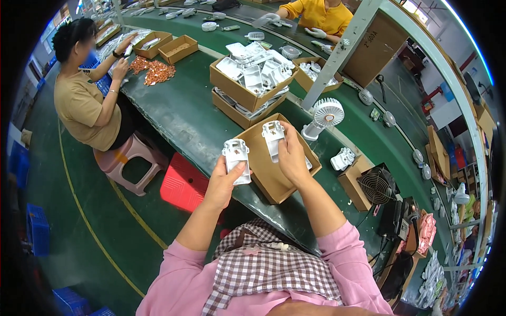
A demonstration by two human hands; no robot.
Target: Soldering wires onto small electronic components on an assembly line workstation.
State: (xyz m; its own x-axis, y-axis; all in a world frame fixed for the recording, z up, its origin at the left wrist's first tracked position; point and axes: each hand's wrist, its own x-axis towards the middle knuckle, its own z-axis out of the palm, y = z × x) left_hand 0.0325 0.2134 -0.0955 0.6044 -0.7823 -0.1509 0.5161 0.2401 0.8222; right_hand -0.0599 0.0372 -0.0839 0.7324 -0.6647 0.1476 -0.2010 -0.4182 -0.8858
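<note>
The left hand (pixel 221 184) pinches one white plastic housing (pixel 236 158) by the left edge of the cardboard box (pixel 263 179) on the counter (pixel 176 126); the right hand (pixel 293 160) clasps a second housing (pixel 273 136). Far right, printing marks a brown carton (pixel 371 52).

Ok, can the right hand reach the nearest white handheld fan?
Probably yes: the white handheld fan is just right of the right hand, with nothing visible blocking it, though that hand's grip holds a white plastic housing.

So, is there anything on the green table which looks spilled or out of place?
Possibly the copper-coloured pieces: they lie in a loose heap on the table, beside a cardboard box rather than inside it.
</note>
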